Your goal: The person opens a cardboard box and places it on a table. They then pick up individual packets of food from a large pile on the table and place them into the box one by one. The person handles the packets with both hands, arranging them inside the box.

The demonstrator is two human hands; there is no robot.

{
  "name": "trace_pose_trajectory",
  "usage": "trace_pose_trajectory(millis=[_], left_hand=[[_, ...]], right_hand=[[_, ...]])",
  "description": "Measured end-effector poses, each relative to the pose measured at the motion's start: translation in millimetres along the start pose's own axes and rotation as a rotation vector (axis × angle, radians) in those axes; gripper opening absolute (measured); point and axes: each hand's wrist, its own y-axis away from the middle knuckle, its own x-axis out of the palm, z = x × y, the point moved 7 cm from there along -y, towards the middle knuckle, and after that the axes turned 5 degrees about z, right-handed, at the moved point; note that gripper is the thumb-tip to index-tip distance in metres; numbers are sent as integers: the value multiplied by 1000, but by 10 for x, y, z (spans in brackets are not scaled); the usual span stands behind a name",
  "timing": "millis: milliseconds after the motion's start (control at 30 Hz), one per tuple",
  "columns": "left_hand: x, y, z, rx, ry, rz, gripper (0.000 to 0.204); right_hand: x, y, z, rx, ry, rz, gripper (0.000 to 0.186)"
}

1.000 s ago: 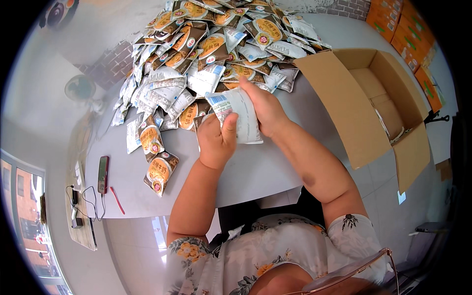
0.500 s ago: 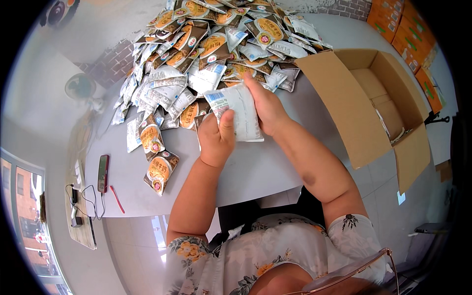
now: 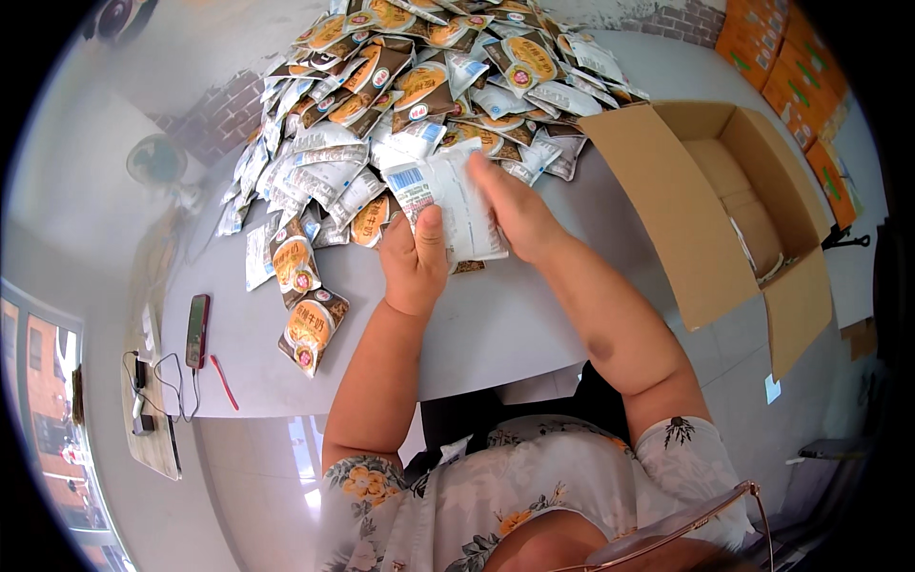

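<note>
A milk pouch (image 3: 456,205), its white printed back and blue barcode facing up, is held above the table between both hands. My left hand (image 3: 416,257) grips its lower left side, with the thumb on top and the fingers hidden beneath. Along the right edge, my right hand (image 3: 519,214) has its thumb side up against the pouch; its other fingers are hidden. A brown edge shows just under the held pouch, perhaps another pouch. Beyond the hands rises a large heap of similar pouches (image 3: 424,91), some with brown and gold fronts, others white side up.
An open cardboard box (image 3: 658,210) stands at the right, flaps spread. Two loose pouches (image 3: 313,329) lie left of my left forearm. A phone (image 3: 197,329) with a cable and a red pen-like stick (image 3: 224,381) lie at the table's left. Orange cartons (image 3: 791,95) are stacked far right.
The held pouch and both hands have shifted slightly left and away from me. A brown edge has come into sight below the pouch. The heap and box look unchanged.
</note>
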Motion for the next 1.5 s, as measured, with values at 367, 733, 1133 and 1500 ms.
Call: trace_pose_trajectory(millis=[367, 733, 1133, 1500], left_hand=[[-144, -157, 74, 74, -180, -9, 38], [-2, -110, 316, -409, 774, -74, 41], [-5, -124, 258, -472, 811, -98, 40], [-85, -129, 231, -484, 759, -96, 58]], right_hand=[[94, 82, 75, -150, 394, -5, 36], [299, 164, 129, -360, 891, 166, 35], [174, 112, -8, -221, 719, 124, 37], [463, 254, 249, -491, 914, 169, 32]])
